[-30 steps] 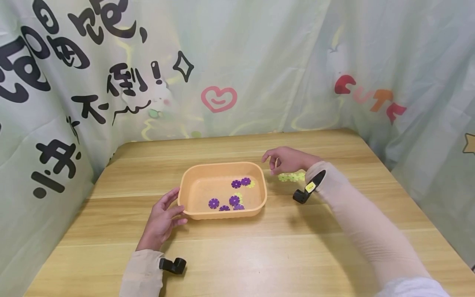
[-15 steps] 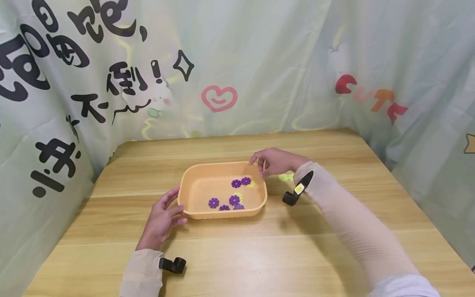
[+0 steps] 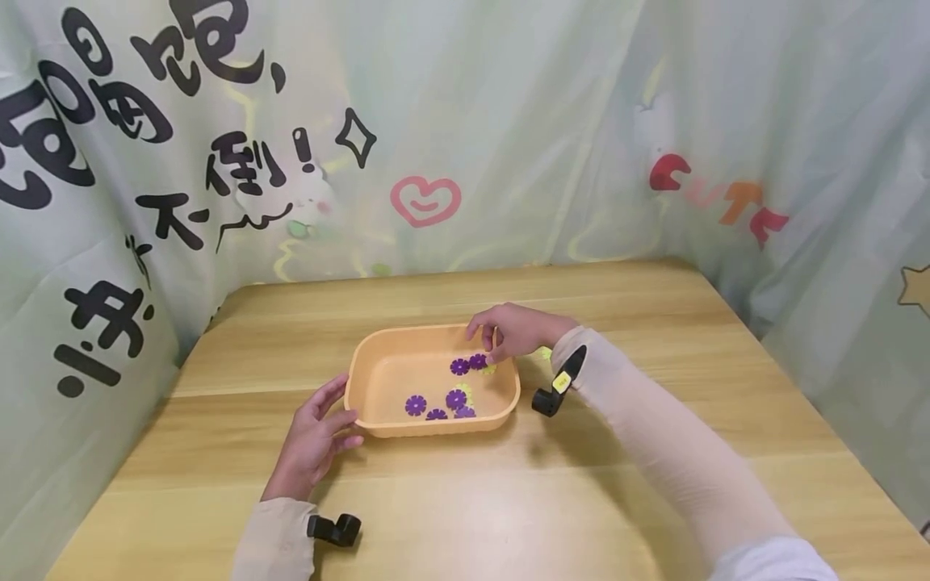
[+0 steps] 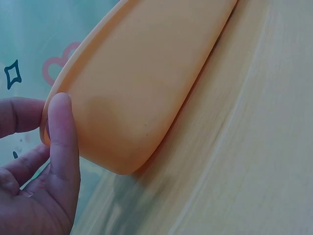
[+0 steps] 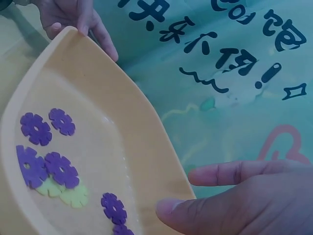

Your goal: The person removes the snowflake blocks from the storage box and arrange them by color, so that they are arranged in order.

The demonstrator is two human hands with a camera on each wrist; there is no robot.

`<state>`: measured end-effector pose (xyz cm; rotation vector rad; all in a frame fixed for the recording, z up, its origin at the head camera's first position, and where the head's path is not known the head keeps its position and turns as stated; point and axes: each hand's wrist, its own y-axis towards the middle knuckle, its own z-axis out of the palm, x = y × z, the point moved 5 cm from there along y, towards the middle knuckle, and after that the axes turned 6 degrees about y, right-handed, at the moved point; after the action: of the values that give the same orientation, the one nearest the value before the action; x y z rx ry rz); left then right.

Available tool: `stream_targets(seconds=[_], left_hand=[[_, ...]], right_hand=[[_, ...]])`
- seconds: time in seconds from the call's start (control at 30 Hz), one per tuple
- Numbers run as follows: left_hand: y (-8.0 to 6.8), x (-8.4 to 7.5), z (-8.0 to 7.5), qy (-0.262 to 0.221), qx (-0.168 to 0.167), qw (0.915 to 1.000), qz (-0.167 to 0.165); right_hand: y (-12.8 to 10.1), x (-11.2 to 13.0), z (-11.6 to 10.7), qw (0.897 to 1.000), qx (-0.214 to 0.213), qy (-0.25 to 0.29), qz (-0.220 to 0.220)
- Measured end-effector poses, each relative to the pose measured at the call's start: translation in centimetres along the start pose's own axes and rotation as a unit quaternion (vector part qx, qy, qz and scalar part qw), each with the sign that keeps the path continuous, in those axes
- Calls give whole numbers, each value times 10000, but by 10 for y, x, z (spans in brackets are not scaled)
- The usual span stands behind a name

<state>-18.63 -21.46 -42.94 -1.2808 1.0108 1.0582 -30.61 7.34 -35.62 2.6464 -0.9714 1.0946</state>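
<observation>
An orange, smooth tray (image 3: 388, 373) of plastic-looking material, rectangular with rounded corners and a rolled rim, sits at the middle of the pale wood-grain table (image 3: 436, 508). On its floor lie six flat purple discs (image 3: 416, 405) with notched, petal-like edges and a small centre hole, mostly toward the near side and the right. Pale yellow notched discs (image 5: 76, 195) peek out from beneath two of the purple ones. The near wall cuts off the lower edges of the nearest discs in the head view, and the right thumb partly covers another yellow one at the far right. Outside the tray, a sliver of a yellow piece (image 3: 546, 353) shows beside the right sleeve (image 3: 654, 420), the rest hidden.

The left hand (image 3: 312, 442) pinches the tray's left rim, thumb against the outer wall, fingers behind the edge. The right hand (image 3: 517, 329) reaches in from the right over the far right rim, wrist bent, its thumb and index finger loosely apart with nothing visible between them; its remaining fingers are hard to make out.
</observation>
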Motion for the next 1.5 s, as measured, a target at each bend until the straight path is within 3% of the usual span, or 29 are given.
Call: stream_targets(seconds=[0.2,0.53,0.93,1.3,1.5], left_hand=[[2,-1,1,-30,35,10000,87],[0,1,-1,-27,-22,10000,30],[1,0,-1,-26,-13,10000,58],[0,1,-1,-5,-77,10000,-3],[0,0,1,-14,-48,10000,-5]], right_hand=[[6,9,3,9998,104,-191,-28],[22,9,22,9989,443,150,68],[31,8,36,9973,735,57,-32],[40,3,47,9936,909,-214,643],[45,-1,50,9871,1083,135,1168]])
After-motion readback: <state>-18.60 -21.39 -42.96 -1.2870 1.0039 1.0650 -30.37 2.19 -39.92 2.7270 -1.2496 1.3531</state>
